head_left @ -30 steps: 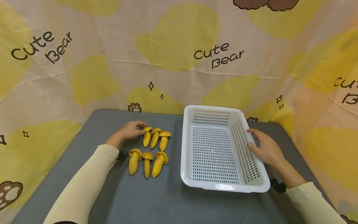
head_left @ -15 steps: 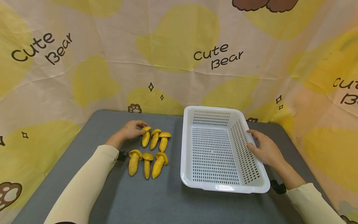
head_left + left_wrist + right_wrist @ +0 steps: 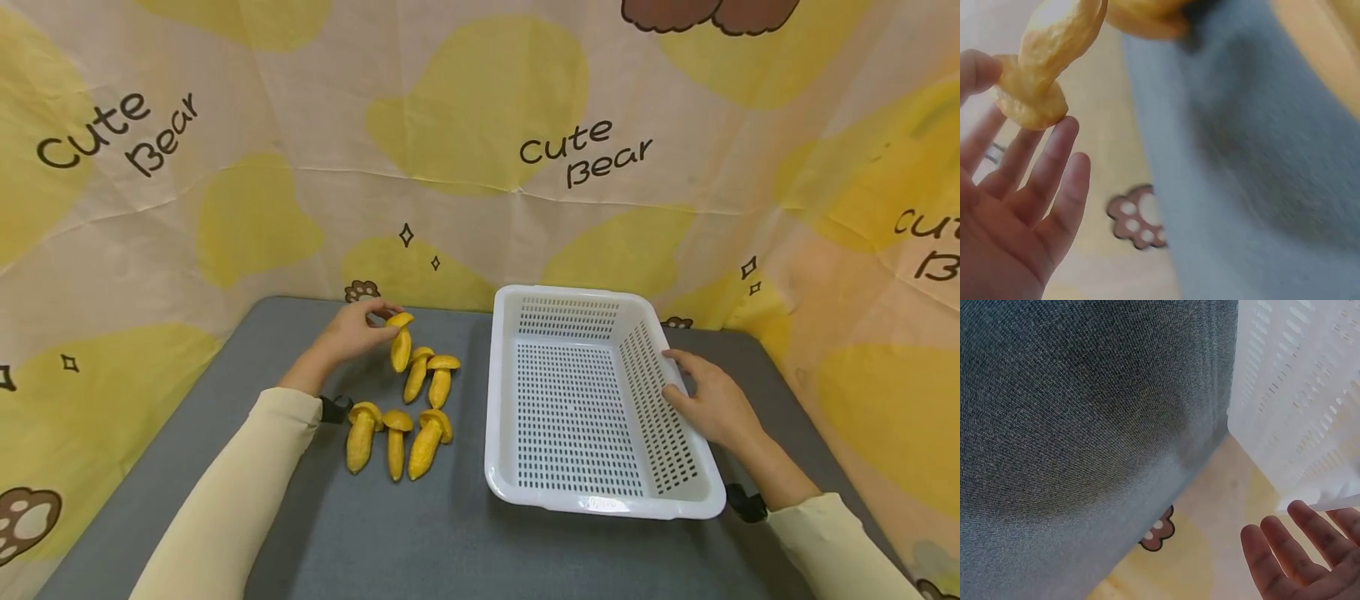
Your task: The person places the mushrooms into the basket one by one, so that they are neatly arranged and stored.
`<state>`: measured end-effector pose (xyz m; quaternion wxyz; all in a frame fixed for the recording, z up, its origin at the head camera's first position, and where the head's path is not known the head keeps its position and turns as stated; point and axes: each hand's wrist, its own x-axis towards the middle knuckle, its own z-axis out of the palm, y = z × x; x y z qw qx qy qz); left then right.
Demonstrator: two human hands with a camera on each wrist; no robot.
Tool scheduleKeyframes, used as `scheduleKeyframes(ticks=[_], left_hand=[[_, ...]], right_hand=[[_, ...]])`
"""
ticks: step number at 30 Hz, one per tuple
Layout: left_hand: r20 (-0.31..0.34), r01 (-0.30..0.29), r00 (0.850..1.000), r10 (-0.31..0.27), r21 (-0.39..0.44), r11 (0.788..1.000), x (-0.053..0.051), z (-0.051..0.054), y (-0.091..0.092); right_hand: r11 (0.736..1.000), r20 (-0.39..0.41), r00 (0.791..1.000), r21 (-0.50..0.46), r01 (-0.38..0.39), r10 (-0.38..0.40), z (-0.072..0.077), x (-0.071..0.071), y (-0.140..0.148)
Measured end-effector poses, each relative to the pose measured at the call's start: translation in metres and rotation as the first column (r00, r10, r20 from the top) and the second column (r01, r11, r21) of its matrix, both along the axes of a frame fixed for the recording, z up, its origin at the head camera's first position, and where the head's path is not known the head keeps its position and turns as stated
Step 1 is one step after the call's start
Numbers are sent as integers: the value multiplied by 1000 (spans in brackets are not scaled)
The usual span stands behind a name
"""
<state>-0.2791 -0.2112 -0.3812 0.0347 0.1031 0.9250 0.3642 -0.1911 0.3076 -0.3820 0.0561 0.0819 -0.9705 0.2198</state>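
My left hand [image 3: 358,332] pinches a yellow mushroom [image 3: 401,352] near its cap, raised above the back left of the table. In the left wrist view the thumb and fingertips meet the cap [image 3: 1035,109], while the stem points away from the palm. Two similar mushrooms [image 3: 441,385] lie just to the right of the held one, and a row of three more [image 3: 396,446] lies nearer me. My right hand [image 3: 712,402] rests at the right rim of a white perforated plastic basket [image 3: 491,400]. Its fingers [image 3: 1272,544] look fairly straight along the outside; the thumb is hidden in that view.
A grey cloth-covered table [image 3: 390,542] bears everything. Behind and beside it hangs a yellow-and-cream printed curtain [image 3: 465,108]. The basket's bare slotted floor [image 3: 573,417] shows, with its right wall close to my right hand.
My left hand has lifted the leftmost back mushroom up and away from its two neighbours, slightly toward the back. My right hand and the basket stay put.
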Motion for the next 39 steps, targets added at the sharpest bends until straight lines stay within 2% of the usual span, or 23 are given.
scheduleKeyframes(ticks=[7,13,16,22,30,39], left_hand=[[-52,-19,998,23,88,996,3,18,32],[-98,45,995,-29,165,985,0,29,62],[-120,81,991,-60,178,981,-2,32,76],[-161,116,983,-88,175,978,-7,34,101],[-183,178,974,-135,246,953,-14,34,133],[-201,281,948,-245,171,945,-22,26,165]], right_hand=[[1000,10,1000,3,13,-13,0,1,0],[1000,0,1000,10,8,-8,0,1,-1],[1000,1,1000,8,5,-6,0,2,-2],[1000,-6,1000,12,1,-1,1,3,-2],[1000,-15,1000,11,-9,9,3,4,-2],[1000,-19,1000,18,-12,12,1,3,-3]])
